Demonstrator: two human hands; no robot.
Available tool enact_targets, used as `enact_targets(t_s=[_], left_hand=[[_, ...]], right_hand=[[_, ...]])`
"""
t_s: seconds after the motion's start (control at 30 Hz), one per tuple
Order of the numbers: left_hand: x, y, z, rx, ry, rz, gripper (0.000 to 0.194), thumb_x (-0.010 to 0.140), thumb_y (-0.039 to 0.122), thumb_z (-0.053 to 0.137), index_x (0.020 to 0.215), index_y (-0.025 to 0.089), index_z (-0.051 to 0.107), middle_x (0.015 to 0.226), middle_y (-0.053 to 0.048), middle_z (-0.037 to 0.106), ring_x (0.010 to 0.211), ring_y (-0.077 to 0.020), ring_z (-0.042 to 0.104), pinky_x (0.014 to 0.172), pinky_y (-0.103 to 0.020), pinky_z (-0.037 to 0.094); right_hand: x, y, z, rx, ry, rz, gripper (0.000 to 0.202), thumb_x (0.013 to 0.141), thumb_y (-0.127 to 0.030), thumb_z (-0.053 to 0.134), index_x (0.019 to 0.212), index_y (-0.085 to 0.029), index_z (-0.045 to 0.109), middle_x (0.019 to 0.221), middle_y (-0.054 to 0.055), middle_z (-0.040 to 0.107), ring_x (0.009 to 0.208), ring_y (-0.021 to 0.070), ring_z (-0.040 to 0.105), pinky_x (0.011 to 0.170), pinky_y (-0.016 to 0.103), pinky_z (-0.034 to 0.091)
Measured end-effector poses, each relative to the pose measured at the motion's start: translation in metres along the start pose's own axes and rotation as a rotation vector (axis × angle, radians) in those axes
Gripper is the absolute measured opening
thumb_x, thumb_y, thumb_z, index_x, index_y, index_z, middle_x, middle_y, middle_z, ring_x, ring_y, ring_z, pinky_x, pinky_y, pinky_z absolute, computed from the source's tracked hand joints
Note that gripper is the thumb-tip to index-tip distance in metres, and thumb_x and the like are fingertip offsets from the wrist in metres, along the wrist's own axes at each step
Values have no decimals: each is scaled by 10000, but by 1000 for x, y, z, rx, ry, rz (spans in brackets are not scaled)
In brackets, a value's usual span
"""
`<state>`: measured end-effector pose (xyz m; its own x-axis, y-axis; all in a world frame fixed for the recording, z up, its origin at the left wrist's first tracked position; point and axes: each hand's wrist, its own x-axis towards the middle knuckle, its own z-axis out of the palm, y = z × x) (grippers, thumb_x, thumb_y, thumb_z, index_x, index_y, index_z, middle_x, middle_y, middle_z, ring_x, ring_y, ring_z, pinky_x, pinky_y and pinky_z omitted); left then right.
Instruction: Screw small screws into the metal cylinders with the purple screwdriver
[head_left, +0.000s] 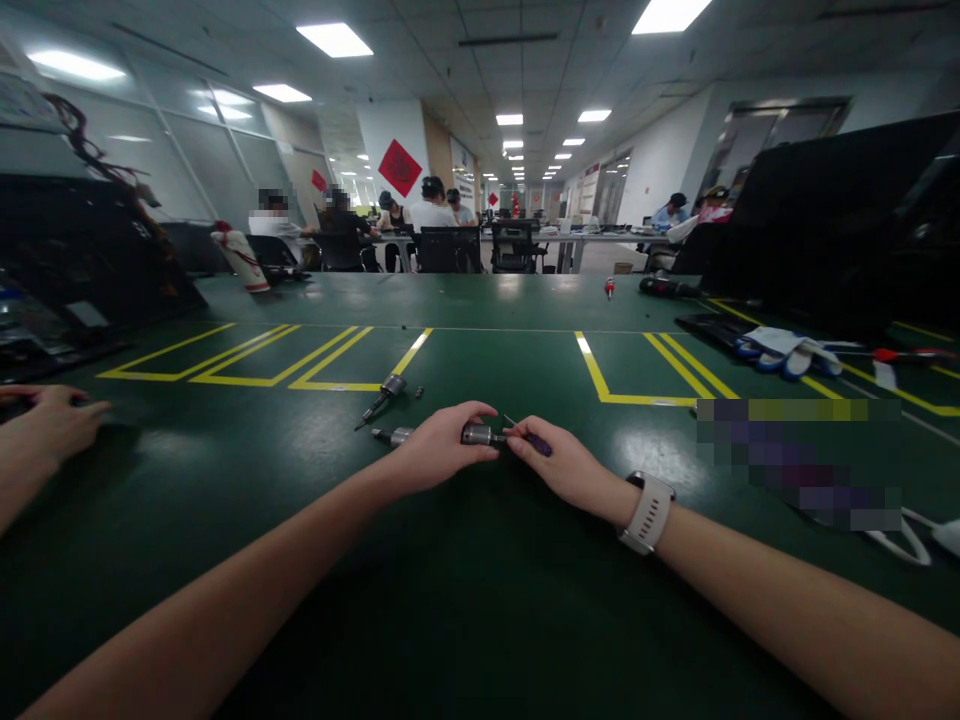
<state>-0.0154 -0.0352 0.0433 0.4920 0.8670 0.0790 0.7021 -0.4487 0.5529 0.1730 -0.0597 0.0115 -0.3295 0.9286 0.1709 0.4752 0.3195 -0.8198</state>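
Near the middle of the green table, my left hand (439, 447) is closed around a grey metal cylinder (477, 434), its thumb and fingertips on either side of it. The cylinder's thin dark end points right, toward my right hand (551, 455), whose fingers pinch a small tool with a dark purple handle (538, 444) and a thin shaft. Partly behind my left hand lies another metal piece (391, 436) with a pointed end. Just beyond it rests a similar grey piece (391, 386) with a long tip, beside a tiny metal part (419, 392).
Another person's hand (56, 430) is at the left edge. Yellow tape outlines (649, 401) mark the green table (480, 580). White and blue gloves (787, 352) lie at right near a black monitor (847, 220). A red-tipped item (610, 288) and a white bottle (241, 258) stand farther back.
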Motion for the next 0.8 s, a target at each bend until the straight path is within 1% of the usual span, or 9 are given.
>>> enact_targets(t_s=[0.1,0.23,0.3,0.37,0.47,0.53,0.6,0.7,0.8], left_hand=[[0,2,-13,-14,-13,2,320,675,305,663,956,154,645,867,-45,664,774,-200,619,664,-315,488],[0,1,-22,-226,19,-120,319,653,345,688,891,140,641,713,-26,646,589,-155,600,530,-278,485],[0,1,-24,-372,70,-197,306,653,333,698,871,135,614,666,-16,633,557,-139,594,510,-262,486],[1,2,-24,-527,152,-262,270,668,301,696,847,137,576,661,-9,619,551,-124,593,501,-243,481],[3,2,-21,-778,252,-328,172,742,240,626,832,150,509,681,-2,591,557,-109,596,508,-235,488],[4,2,-17,-901,261,-350,103,783,199,569,834,155,491,694,-2,575,574,-104,598,540,-243,506],[4,2,-12,-962,259,-373,64,796,172,546,828,151,495,709,-5,561,574,-94,588,555,-241,515],[4,4,-3,-985,258,-410,52,794,140,542,839,143,517,785,-29,571,623,-98,595,605,-254,533],[3,7,4,-1081,248,-408,132,786,87,527,906,136,548,872,-58,596,753,-125,616,756,-304,542]], right_hand=[[-2,-1,-3,40,3,11,189,869,-337,464,934,-206,583,911,31,603,840,179,551,743,327,411],[-2,-1,-4,89,30,72,208,857,-334,487,984,-212,597,988,39,614,905,186,562,800,353,422],[-3,0,-4,109,17,76,197,848,-301,504,996,-215,600,1052,46,611,964,190,559,849,371,415],[-3,2,-2,129,6,71,190,840,-279,516,994,-218,610,1095,50,608,1010,194,554,890,385,401],[-3,2,-3,205,34,73,197,837,-304,523,983,-228,632,1091,50,624,1020,196,563,904,394,401],[-2,1,-6,300,93,77,227,839,-348,519,990,-230,643,1049,52,648,999,195,580,889,388,415],[-2,0,-12,380,183,83,268,830,-401,523,965,-213,658,952,57,673,923,191,606,837,368,442],[0,3,-20,454,353,82,316,795,-463,546,765,-176,675,710,40,656,702,164,603,676,309,461],[1,9,-24,528,523,59,359,769,-457,564,547,-178,596,519,-1,561,490,116,508,502,255,396]])
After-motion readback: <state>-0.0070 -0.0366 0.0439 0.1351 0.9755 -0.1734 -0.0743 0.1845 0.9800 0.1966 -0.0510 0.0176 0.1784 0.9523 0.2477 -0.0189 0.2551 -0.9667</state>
